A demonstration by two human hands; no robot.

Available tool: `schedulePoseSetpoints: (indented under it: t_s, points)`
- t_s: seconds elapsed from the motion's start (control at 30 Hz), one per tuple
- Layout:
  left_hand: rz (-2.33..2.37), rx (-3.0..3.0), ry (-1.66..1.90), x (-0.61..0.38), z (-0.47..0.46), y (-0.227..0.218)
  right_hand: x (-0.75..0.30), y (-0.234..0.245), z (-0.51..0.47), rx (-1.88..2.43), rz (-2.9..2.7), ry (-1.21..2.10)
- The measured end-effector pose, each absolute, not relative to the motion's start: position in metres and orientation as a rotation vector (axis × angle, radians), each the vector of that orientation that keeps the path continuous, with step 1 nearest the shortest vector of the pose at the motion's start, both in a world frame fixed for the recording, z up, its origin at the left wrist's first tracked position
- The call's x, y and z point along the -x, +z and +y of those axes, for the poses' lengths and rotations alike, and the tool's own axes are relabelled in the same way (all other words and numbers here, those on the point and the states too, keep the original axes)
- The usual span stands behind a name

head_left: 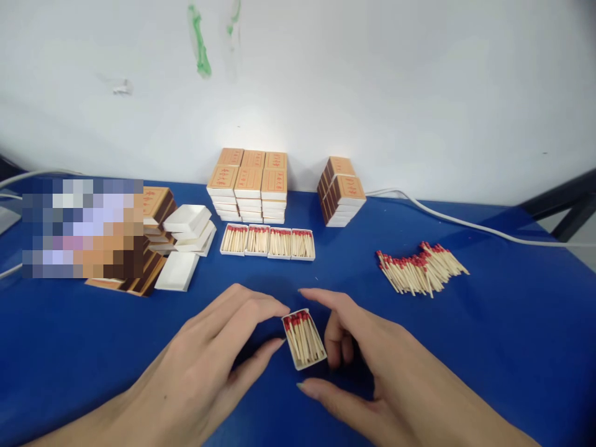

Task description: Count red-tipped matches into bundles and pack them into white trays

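Observation:
A small white matchbox tray [311, 367] filled with red-tipped matches [303, 338] lies slightly turned between my hands. At its left side is my left hand [223, 347], index fingertip by the upper left corner and thumb tip beside the left wall, with a gap between them; whether they press on it I cannot tell. My right hand [363, 354] curves around the right side, index finger and thumb spread wide beyond the far and near edges. Its other fingers are curled close to the tray's right wall.
Several filled trays [279, 256] stand in a row behind. Stacked matchboxes [246, 186] and a smaller stack [344, 192] back onto the wall. Empty trays [179, 271] and matchbox sleeves [151, 270] lie left, loose matches [419, 270] right. A white cable [465, 225] crosses behind.

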State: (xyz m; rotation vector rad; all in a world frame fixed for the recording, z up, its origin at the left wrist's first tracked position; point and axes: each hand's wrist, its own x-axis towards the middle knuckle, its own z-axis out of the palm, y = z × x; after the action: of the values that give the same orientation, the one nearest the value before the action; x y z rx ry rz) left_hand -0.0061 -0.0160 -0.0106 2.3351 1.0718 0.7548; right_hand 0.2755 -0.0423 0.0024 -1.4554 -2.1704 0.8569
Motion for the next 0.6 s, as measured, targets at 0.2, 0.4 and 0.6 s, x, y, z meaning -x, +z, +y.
schedulePoseSetpoints:
  t_s: [0.2,0.4,0.6]
  points:
    - [1.044,-2.331,0.777,0.004,-0.015,-0.011,-0.270,0.006,-0.038,1.511,-2.166,0.966]
    - [1.033,-2.425,0.821,0.004,-0.015,-0.009,-0.281,0.015,-0.020,1.613,-2.020,1.036]
    - [0.947,-2.525,0.830,0.007,-0.014,-0.010,-0.311,0.012,0.011,1.711,-1.971,0.917]
